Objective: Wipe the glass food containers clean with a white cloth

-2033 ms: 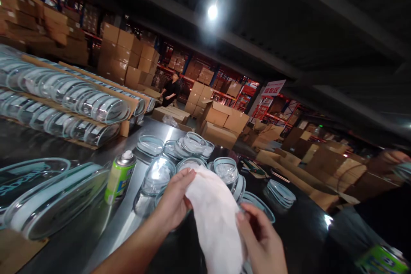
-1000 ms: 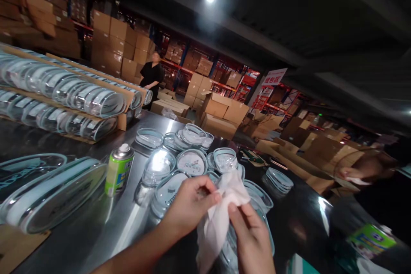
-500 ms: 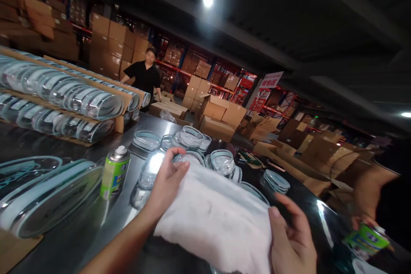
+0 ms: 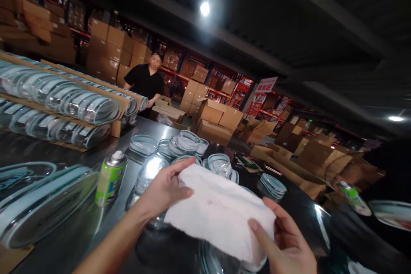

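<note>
A white cloth point(image 4: 218, 209) is stretched between my two hands above the dark metal table. My left hand point(image 4: 170, 188) pinches its upper left corner, thumb on top. At the right edge, my right hand point(image 4: 282, 239) grips the cloth between thumb and fingers. Beneath and behind it lie clear oval cases with pale blue rims, among them a stacked group point(image 4: 186, 142); some are partly hidden by the cloth. A green spray can point(image 4: 111, 177) with a white nozzle stands upright left of my left hand.
Rows of clear blue-rimmed cases point(image 4: 70, 98) stand in cardboard trays at left. Large clear bags point(image 4: 48, 205) lie at front left. A person in black point(image 4: 146, 79) stands behind the table. At right, a co-worker's hand holds another green can point(image 4: 355, 197). Open cardboard boxes point(image 4: 215, 120) fill the back.
My right hand has shifted left and its thumb now lies over the cloth, which is less widely spread. The co-worker's can at right has risen and tilted.
</note>
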{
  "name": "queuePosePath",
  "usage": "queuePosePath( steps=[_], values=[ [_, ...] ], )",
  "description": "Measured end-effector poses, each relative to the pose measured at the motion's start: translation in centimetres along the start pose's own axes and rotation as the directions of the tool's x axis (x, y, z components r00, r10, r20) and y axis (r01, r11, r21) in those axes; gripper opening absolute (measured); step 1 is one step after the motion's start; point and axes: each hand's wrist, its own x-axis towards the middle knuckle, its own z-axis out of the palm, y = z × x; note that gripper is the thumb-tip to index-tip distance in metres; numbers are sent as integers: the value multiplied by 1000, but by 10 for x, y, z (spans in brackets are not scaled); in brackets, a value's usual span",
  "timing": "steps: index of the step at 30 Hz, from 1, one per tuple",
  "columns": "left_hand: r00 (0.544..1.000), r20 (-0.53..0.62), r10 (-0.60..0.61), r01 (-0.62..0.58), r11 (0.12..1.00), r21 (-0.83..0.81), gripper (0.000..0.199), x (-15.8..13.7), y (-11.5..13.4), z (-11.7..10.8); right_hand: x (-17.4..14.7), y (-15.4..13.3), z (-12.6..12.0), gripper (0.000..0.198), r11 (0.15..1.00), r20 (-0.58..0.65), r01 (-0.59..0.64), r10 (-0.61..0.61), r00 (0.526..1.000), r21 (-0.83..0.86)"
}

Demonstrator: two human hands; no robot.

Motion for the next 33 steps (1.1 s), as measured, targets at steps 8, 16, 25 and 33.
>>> queuePosePath(
  steps=[8,16,25,33],
  values=[
    [964,-9,264,-223,831,510,7,10,11,-10,20,20,-17,59,951,47,47,-34,998,-305],
    [988,-108,112,-63,922,382,40,13,3,-13,14,17,9,43,947,96,188,-168,981,-260],
    [920,-298,255,-72,857,511,35,16,-13,-2,15,17,22,60,948,62,0,21,998,-318],
    [929,-286,235,-67,867,494,41,17,-9,-8,18,27,18,70,981,70,-137,148,986,-137]
  ],
)
